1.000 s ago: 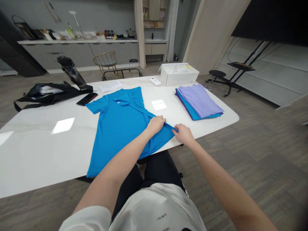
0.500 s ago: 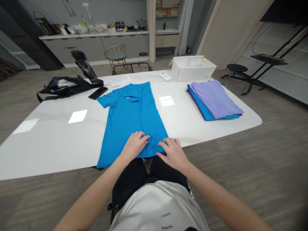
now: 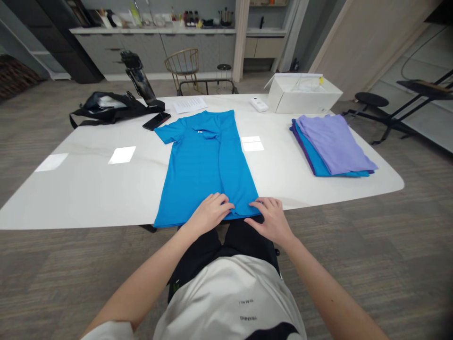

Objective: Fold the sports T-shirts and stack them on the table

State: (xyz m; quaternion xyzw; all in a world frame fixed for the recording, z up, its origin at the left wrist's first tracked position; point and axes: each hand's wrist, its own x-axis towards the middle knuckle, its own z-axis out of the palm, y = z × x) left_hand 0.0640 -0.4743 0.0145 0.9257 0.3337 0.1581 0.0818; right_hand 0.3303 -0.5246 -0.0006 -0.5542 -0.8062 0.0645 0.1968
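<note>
A blue T-shirt lies on the table, its collar at the far side and its hem along the near edge. Its right side is folded inward, while the short left sleeve sticks out. At the hem, my left hand pinches the fabric where the folded panel ends. My right hand is at the shirt's lower right corner, thumb and fingers apart, fingertips touching the edge of the cloth. A folded stack of clothes, lilac on top, lies to the right, with blue and dark purple layers beneath.
On the white table are a black bag, a dark bottle, a phone, a printed sheet, a white remote-like device and an open white box. Behind stand a wire-backed chair and a kitchen counter.
The view has tilted and shifted, so the table appears higher and further right. Both hands stay at the shirt's hem. The right fingers are slightly closer to the hem's corner.
</note>
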